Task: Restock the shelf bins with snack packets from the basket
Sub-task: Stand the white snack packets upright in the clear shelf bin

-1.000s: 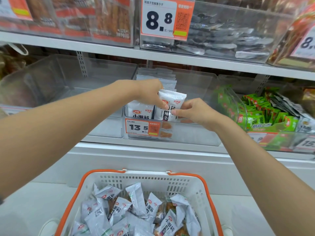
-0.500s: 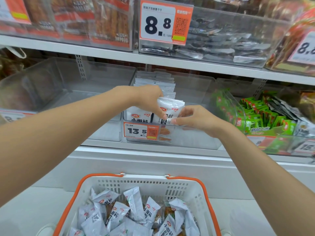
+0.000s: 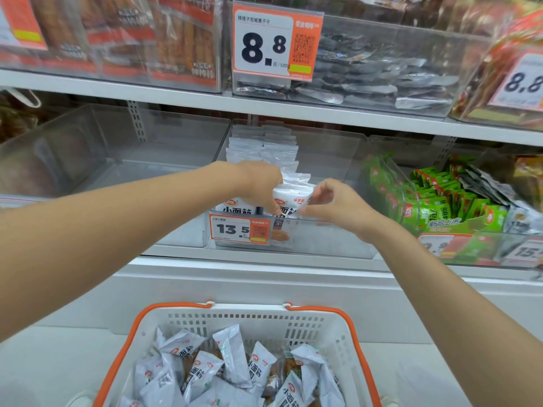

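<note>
Two hands hold one white snack packet (image 3: 289,201). My left hand (image 3: 258,186) comes over its left edge, fingers curled down and pinching. My right hand (image 3: 335,207) pinches its right edge between thumb and bent fingers. The packet stands upright just above the right end of the 13.5 price tag (image 3: 235,230). Its lower part sits behind the front wall of the clear bin (image 3: 323,240) that carries the tag. Directly above the tag, just beside my packet, stands a second packet (image 3: 232,210) of the same kind. Higher above the tag, a row of packets (image 3: 264,151) runs toward the back of the bin. Well below the tag is the white basket (image 3: 338,327) with orange handles, holding a loose heap of packets (image 3: 232,356). To the right of the tag, green packets (image 3: 435,207) fill the neighbouring bin.
</note>
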Tool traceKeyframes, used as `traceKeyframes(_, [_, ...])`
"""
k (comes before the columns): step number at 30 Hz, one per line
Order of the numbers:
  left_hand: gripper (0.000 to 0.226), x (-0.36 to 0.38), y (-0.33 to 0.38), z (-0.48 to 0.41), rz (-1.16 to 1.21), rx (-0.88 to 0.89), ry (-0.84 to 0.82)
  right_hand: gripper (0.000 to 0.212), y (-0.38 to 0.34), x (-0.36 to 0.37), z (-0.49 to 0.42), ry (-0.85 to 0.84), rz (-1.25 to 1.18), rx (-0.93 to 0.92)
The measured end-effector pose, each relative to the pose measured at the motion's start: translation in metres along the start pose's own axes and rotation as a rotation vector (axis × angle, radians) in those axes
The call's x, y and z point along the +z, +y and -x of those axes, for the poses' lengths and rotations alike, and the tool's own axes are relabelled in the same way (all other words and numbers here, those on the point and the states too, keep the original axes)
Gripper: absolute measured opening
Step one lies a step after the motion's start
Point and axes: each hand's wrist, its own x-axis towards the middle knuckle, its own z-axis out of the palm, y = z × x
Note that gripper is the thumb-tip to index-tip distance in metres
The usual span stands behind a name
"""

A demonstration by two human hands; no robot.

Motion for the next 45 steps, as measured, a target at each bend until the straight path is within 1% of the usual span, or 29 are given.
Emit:
traceKeyframes(2, [0.054, 0.003, 0.003, 0.000, -0.038, 0.003, 0.001, 0.016, 0.000, 0.001, 0.001, -0.051, 0.013, -0.009])
traceKeyframes(3, [0.055, 0.003, 0.004, 0.002, -0.056, 0.000, -0.011, 0.015, 0.000, 0.002, 0.002, -0.068, 0.024, -0.008])
traceKeyframes(5, [0.057, -0.001, 0.004, 0.006, -0.037, 0.003, -0.003, 0.027, 0.001, 0.002, 0.000, -0.072, 0.046, 0.005])
traceKeyframes(6, [0.057, -0.004, 0.002, 0.009, 0.005, 0.015, 0.026, 0.033, 0.001, 0.003, -0.001, -0.062, 0.052, 0.011])
traceKeyframes(8, [0.049, -0.010, -0.003, 0.013, 0.085, 0.072, 0.165, 0.042, 0.002, 0.004, -0.003, -0.033, 0.051, 0.017])
traceKeyframes(9, [0.048, -0.012, -0.007, 0.013, 0.076, 0.105, 0.252, 0.043, 0.002, 0.005, -0.003, -0.008, 0.059, 0.020])
traceKeyframes(10, [0.053, -0.012, -0.010, 0.012, 0.035, 0.126, 0.299, 0.041, 0.004, 0.006, -0.004, 0.029, 0.082, 0.024])
traceKeyframes(11, [0.064, -0.011, -0.013, 0.010, -0.023, 0.130, 0.292, 0.040, 0.004, 0.007, -0.003, 0.057, 0.115, 0.035])
traceKeyframes(13, [0.083, -0.004, -0.018, 0.007, -0.099, 0.105, 0.188, 0.050, 0.002, 0.008, -0.005, 0.057, 0.184, 0.077])
traceKeyframes(14, [0.086, 0.000, -0.021, 0.006, -0.116, 0.094, 0.149, 0.047, 0.000, 0.008, -0.008, 0.000, 0.197, 0.087])
traceKeyframes(16, [0.085, 0.008, -0.027, 0.006, -0.107, 0.093, 0.121, 0.027, -0.006, 0.010, -0.015, -0.169, 0.220, 0.111])
traceKeyframes(17, [0.083, 0.011, -0.029, 0.007, -0.084, 0.100, 0.122, 0.022, -0.010, 0.012, -0.018, -0.233, 0.220, 0.133])
traceKeyframes(19, [0.081, 0.017, -0.031, 0.009, -0.061, 0.109, 0.140, 0.020, -0.017, 0.016, -0.023, -0.317, 0.186, 0.162])
traceKeyframes(21, [0.081, 0.020, -0.031, 0.010, -0.071, 0.108, 0.167, 0.017, -0.021, 0.018, -0.025, -0.414, 0.167, 0.153])
traceKeyframes(23, [0.081, 0.020, -0.031, 0.010, -0.066, 0.105, 0.176, 0.024, -0.022, 0.012, -0.027, -0.505, 0.166, 0.185])
traceKeyframes(24, [0.080, 0.021, -0.032, 0.009, -0.059, 0.109, 0.181, 0.028, -0.019, 0.006, -0.029, -0.508, 0.158, 0.208])
traceKeyframes(25, [0.080, 0.021, -0.033, 0.009, -0.055, 0.115, 0.187, 0.031, -0.014, 0.000, -0.036, -0.459, 0.128, 0.238])
traceKeyframes(26, [0.080, 0.022, -0.035, 0.008, -0.053, 0.121, 0.190, 0.029, -0.010, -0.004, -0.041, -0.354, 0.073, 0.283])
traceKeyframes(28, [0.081, 0.023, -0.037, 0.008, -0.039, 0.128, 0.193, 0.006, -0.004, -0.004, -0.048, -0.090, -0.130, 0.368])
traceKeyframes(29, [0.081, 0.024, -0.037, 0.007, -0.033, 0.129, 0.198, 0.018, -0.003, -0.001, -0.051, -0.026, -0.260, 0.416])
traceKeyframes(30, [0.081, 0.024, -0.038, 0.007, -0.028, 0.129, 0.201, 0.030, -0.005, 0.003, -0.053, -0.052, -0.419, 0.473])
traceKeyframes(32, [0.083, 0.025, -0.037, 0.007, -0.018, 0.125, 0.208, 0.048, -0.011, 0.018, -0.061, -0.174, -0.689, 0.501])
traceKeyframes(34, [0.090, 0.027, -0.038, 0.006, 0.000, 0.108, 0.207, 0.058, -0.020, 0.034, -0.070, -0.261, -0.836, 0.519])
traceKeyframes(35, [0.094, 0.027, -0.040, 0.005, 0.011, 0.102, 0.206, 0.062, -0.023, 0.042, -0.075, -0.268, -0.872, 0.547])
traceKeyframes(38, [0.102, 0.029, -0.046, 0.003, 0.019, 0.096, 0.203, 0.074, -0.028, 0.054, -0.079, -0.194, -0.851, 0.582])
traceKeyframes(40, [0.109, 0.030, -0.045, 0.002, -0.007, 0.088, 0.194, 0.077, -0.026, 0.052, -0.077, -0.212, -0.849, 0.574])
traceKeyframes(42, [0.109, 0.031, -0.044, 0.001, -0.033, 0.080, 0.188, 0.080, -0.027, 0.044, -0.071, -0.257, -0.794, 0.554])
traceKeyframes(45, [0.104, 0.029, -0.043, 0.002, -0.038, 0.079, 0.192, 0.080, -0.020, 0.020, -0.063, -0.275, -0.467, 0.557])
